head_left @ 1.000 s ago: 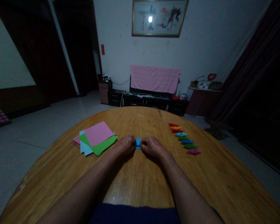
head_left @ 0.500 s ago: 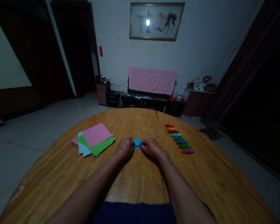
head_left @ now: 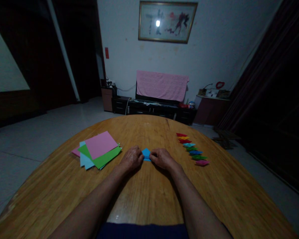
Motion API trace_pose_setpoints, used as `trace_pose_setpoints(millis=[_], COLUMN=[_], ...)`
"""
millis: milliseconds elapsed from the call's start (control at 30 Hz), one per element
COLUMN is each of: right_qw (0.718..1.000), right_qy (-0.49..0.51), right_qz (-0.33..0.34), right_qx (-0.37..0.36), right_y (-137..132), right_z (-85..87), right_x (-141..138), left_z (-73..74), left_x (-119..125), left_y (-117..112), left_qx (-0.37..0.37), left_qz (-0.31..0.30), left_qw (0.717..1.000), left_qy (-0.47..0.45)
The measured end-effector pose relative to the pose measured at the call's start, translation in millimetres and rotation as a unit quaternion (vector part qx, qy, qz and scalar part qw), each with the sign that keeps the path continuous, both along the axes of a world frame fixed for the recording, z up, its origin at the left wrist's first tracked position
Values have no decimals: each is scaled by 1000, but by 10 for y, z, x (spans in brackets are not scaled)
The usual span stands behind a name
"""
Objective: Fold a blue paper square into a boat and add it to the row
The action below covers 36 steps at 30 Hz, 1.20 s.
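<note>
On the left of the round wooden counter [head_left: 144, 196] lay a fanned stack of paper: a pink sheet [head_left: 101, 145] on top, a green sheet [head_left: 108, 157] beneath it, and light-blue sheets [head_left: 85, 161] showing below and to the left. A glint at the stack's edge was possibly a clear wrapper; the dim light did not permit confirmation.

To the right of the stack, the left hand [head_left: 133, 158] gripped the left end of the folded blue paper [head_left: 146, 153], its fingers narrowed on it. The folded blue paper was located near the counter's middle, between the hands. Its peak pointed away from the person; its base ran left to right. Both side ends were hidden by the fingers.

The right hand [head_left: 162, 157] pinched the right end with narrowed fingers. Both forearms were cut off at the lower edge of the view.

Farther right, small folded paper pieces [head_left: 195, 152] were set in a row, red at the far end, pink at the near end, each with its long axis roughly left to right.
</note>
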State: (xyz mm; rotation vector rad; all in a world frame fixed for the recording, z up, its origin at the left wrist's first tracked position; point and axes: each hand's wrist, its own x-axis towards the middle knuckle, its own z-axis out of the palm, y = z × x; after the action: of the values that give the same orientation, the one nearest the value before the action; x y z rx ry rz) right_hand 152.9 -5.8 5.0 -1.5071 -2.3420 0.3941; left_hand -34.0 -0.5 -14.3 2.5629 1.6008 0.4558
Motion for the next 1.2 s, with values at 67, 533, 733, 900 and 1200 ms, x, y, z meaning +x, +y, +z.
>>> trace_pose_setpoints(millis=[67,533,733,900,1200], right_qw=[1000,996,996,995,995], right_qy=[-10,-52,-13,5,21], right_qz=[-9,36,-3,-38,-42], right_qx=[4,68,83,94,83], right_y=[2,-29,28,47,43], right_z=[-4,3,-104,-170,-161], right_x=[-14,-129,-158,-192,-207], left_z=[3,19,75,87,150], left_x=[7,-1,-42,-77,-179], left_y=[-3,-13,-35,-13,2], left_qx=[0,-6,-19,-29,-49], left_qz=[3,14,29,34,66], left_qw=[1000,1000,999,999,996], left_qy=[3,1,2,16,24])
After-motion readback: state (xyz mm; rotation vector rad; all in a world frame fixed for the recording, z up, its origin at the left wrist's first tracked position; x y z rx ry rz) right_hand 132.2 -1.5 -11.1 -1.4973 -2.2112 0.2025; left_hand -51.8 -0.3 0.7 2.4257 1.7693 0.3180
